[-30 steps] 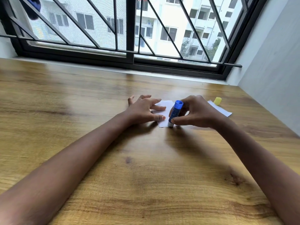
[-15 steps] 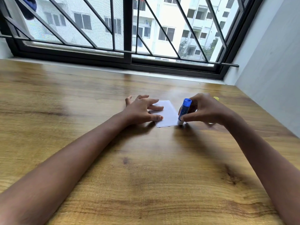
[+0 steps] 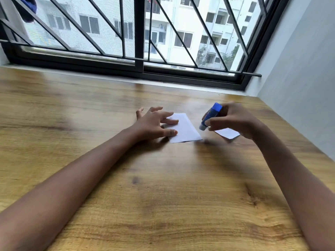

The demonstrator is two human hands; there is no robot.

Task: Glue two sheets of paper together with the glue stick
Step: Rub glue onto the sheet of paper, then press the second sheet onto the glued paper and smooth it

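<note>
A small white sheet of paper (image 3: 184, 128) lies flat on the wooden table. My left hand (image 3: 154, 124) rests on its left part, fingers spread, pinning it down. My right hand (image 3: 233, 120) holds a blue glue stick (image 3: 210, 115), tilted, its pale tip pointing down and lifted just off the table to the right of the sheet. A second white sheet (image 3: 227, 134) lies under my right hand, partly hidden by it.
The wooden table (image 3: 163, 196) runs up to a black-framed barred window (image 3: 139, 51) at the back. A grey wall (image 3: 299, 87) bounds the table on the right. The yellow cap seen earlier is hidden behind my right hand.
My right hand has carried the glue stick rightward across the sheet and lifted it off past the right edge. My left hand has stayed on the sheet.
</note>
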